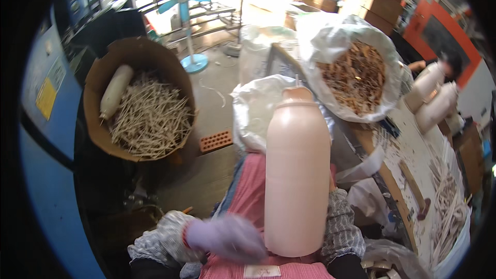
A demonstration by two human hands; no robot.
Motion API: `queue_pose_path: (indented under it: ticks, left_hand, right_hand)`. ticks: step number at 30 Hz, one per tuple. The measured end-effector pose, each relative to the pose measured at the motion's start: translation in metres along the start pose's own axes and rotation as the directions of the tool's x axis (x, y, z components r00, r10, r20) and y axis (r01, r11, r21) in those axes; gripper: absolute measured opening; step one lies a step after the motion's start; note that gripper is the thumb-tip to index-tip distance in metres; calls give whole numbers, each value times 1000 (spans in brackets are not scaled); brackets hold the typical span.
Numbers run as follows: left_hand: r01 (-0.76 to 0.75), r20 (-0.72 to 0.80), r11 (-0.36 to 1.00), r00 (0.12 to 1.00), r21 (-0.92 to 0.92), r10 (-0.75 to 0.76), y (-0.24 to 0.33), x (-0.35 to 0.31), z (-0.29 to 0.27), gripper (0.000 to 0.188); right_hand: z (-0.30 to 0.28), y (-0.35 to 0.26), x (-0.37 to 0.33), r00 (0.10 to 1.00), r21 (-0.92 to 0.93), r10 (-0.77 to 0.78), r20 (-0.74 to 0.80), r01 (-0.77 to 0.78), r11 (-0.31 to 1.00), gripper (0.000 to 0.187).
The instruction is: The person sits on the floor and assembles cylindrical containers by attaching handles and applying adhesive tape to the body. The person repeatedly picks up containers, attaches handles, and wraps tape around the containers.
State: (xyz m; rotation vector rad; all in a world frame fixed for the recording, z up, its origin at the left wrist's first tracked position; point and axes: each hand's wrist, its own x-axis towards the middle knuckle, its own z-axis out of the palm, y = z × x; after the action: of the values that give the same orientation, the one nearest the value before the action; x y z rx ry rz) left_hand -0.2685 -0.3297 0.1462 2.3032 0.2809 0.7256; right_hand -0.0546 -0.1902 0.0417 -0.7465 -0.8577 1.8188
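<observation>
A large pale pink plastic bottle point(297, 181) stands out in front of my body, its ragged-edged neck pointing away from me. My right hand point(332, 180) is against its right side, mostly hidden behind it, with a grey patterned sleeve below; the hand appears to hold the bottle. Close to the bottle's lower left edge is my left hand point(227, 237), in a purple glove. Motion smears its fingers, and I cannot make out anything in them. Pink checked cloth point(247, 181) covers my lap beneath.
At left, a round cardboard bin point(89, 108) holds thin pale strips and another bottle point(116, 92). White sacks point(310, 46) stand ahead, one with brown scraps. On the right-hand table point(408, 150) are more bottles point(436, 103) and a hammer point(414, 188). A blue fan point(184, 8) stands beyond.
</observation>
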Motion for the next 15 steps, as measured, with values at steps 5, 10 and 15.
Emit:
queue_pose_path:
  ticks: [5, 10, 15]
  left_hand:
    - [116, -521, 766, 668, -633, -532, -91, 48, -31, 90]
    - [208, -339, 948, 897, -242, -283, -120, 111, -41, 58]
    - [541, -469, 793, 798, 280, -378, -149, 121, -36, 27]
  right_hand:
    - [-33, -7, -3, 991, -46, -126, -47, 123, 991, 59]
    - [-65, 39, 12, 986, -220, -129, -103, 104, 970, 59]
    - [-109, 20, -31, 846, -339, -254, -468, 93, 936, 54]
